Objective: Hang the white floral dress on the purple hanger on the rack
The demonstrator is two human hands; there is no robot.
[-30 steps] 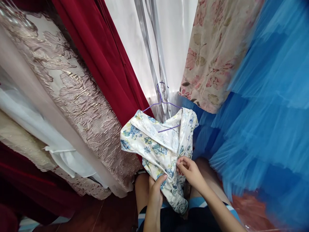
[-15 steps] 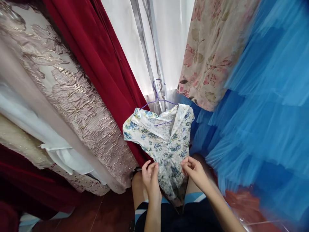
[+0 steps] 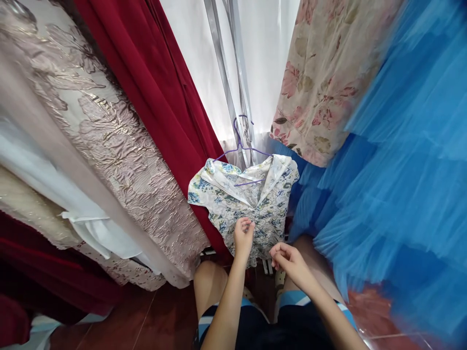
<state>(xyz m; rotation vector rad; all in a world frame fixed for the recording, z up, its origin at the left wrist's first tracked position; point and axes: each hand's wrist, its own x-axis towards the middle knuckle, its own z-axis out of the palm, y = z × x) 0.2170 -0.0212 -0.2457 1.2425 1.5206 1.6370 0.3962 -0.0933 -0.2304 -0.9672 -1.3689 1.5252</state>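
A small white top with blue flowers (image 3: 226, 194) hangs on a purple wire hanger (image 3: 241, 146) from a metal rack pole (image 3: 228, 87). My left hand (image 3: 243, 238) pinches the front of the top near its neckline opening. My right hand (image 3: 288, 260) is just below and to the right, fingers curled at the hem of the top. Whether it grips the cloth is hard to tell. Both forearms reach up from my lap.
Hanging clothes crowd in on both sides: a dark red dress (image 3: 160, 97), a pale embossed dress (image 3: 109, 146) and white cloth (image 3: 91, 233) at left, a pink floral dress (image 3: 324, 82) and a blue tulle skirt (image 3: 401, 170) at right. My knees and a reddish wooden floor (image 3: 164, 321) lie below.
The top has been let out of my lap and now hangs shorter and flatter on the hanger. My left hand rose to its front; my right hand dropped to the hem.
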